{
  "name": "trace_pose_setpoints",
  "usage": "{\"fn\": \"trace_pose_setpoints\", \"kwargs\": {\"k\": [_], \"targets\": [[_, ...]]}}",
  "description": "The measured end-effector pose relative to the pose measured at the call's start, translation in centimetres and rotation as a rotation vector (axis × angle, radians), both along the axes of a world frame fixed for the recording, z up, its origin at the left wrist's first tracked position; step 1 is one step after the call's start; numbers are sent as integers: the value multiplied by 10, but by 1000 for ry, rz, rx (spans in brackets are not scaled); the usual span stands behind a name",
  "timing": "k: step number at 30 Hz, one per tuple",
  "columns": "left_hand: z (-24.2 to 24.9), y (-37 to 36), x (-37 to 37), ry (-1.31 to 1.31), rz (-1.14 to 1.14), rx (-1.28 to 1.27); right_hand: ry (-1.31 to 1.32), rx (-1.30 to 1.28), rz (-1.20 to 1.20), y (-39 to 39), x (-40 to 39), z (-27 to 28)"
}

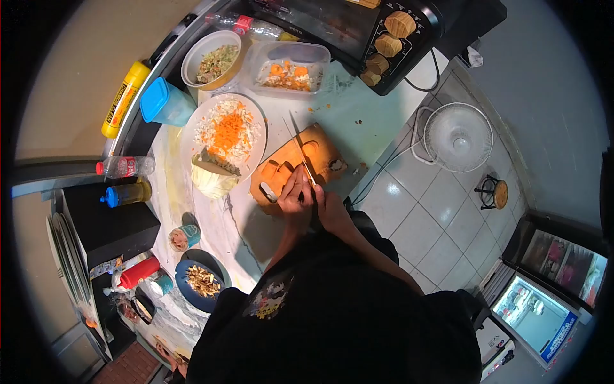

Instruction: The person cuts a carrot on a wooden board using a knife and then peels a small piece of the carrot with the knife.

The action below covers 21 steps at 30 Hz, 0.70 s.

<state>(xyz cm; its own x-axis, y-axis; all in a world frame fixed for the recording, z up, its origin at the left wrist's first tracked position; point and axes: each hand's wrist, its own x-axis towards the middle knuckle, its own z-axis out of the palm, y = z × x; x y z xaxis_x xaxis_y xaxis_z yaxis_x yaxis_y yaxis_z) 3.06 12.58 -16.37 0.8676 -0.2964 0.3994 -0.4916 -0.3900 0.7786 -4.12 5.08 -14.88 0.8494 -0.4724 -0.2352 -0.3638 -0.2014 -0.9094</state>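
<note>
Here we are at 1 wooden cutting board (325, 142), and 2 bare hands are right over it! The right hand (331, 208) has its fingers closed around the handle of 1 knife (299, 148), the blade slanting across the board and past its far edge. The left hand (297, 197) is just beside that blade, fingers close together and reaching forward; whether they clamp anything, the view can't tell. At least 2 orange pieces (269, 169) lie on the board, by the left hand.

Left of the board, it's 1 big plate (257, 118) carrying 1 heap of shredded orange bits (230, 131) over pale shreds, plus 1 cabbage chunk (211, 180) at its near side. Beyond the board, 2 containers: 1 round bowl (189, 66) and 1 rectangular tub (254, 61), both with chopped food inside. Farther beyond the board stands 1 black appliance (419, 48) showing 4 wooden knobs (388, 45). Nearer the person and left of the board, 1 dark blue plate (192, 299) holds brown pieces (202, 281), with 1 jar (185, 237) near it. And right of the board, down on the tiles, 1 round fan (458, 137) and 1 stool (492, 193)!
</note>
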Motion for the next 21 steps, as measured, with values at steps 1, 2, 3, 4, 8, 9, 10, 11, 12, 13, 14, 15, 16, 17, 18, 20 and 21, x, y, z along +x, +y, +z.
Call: {"fn": "trace_pose_setpoints", "kwargs": {"k": [1, 2, 3, 4, 8, 9, 10, 11, 12, 13, 14, 15, 16, 17, 18, 20, 21], "targets": [[-2, 1, 0, 3, 0, 1, -32, 14, -3, 0, 1, 1], [-3, 1, 0, -6, 3, 1, -28, 15, -4, 1, 1, -3], [-5, 1, -1, -15, 6, 0, -1, -17, -3, 1, 1, -10], [-4, 1, -1, -12, 5, 0, 26, -48, -1, 1, 3, -10], [0, 1, -1, 7, 15, 52, -24, 16, -17, -2, 8, -4], [0, 1, -2, 8, 23, 56, 29, 31, 30, -4, 8, -5], [0, 1, -2, 6, 25, 54, 80, 45, 80, -6, 9, -4], [0, 0, -2, 12, 29, 39, 77, 42, 82, -8, 9, -2], [-1, 0, -2, 18, 31, 24, 81, 64, 86, -8, 10, 2], [-1, 0, -1, 12, 32, 19, 84, 84, 90, -10, 10, 5], [-1, 0, -1, 20, 27, 13, 78, 78, 91, -10, 12, 7], [0, 0, -1, 27, 23, 6, 80, 59, 72, -9, 12, 8], [0, 0, -1, 22, 22, 1, 83, 40, 53, -8, 13, 9], [1, 0, -1, 27, 20, -4, 76, 34, 52, -9, 13, 10], [1, 0, -1, 32, 18, -9, 85, 31, 62, -9, 12, 11], [-2, 0, -2, 38, 25, -10, 89, 24, 74, -11, 14, 13], [-1, 0, -2, 49, 33, -3, 118, 15, 93, -12, 14, 14]]}}
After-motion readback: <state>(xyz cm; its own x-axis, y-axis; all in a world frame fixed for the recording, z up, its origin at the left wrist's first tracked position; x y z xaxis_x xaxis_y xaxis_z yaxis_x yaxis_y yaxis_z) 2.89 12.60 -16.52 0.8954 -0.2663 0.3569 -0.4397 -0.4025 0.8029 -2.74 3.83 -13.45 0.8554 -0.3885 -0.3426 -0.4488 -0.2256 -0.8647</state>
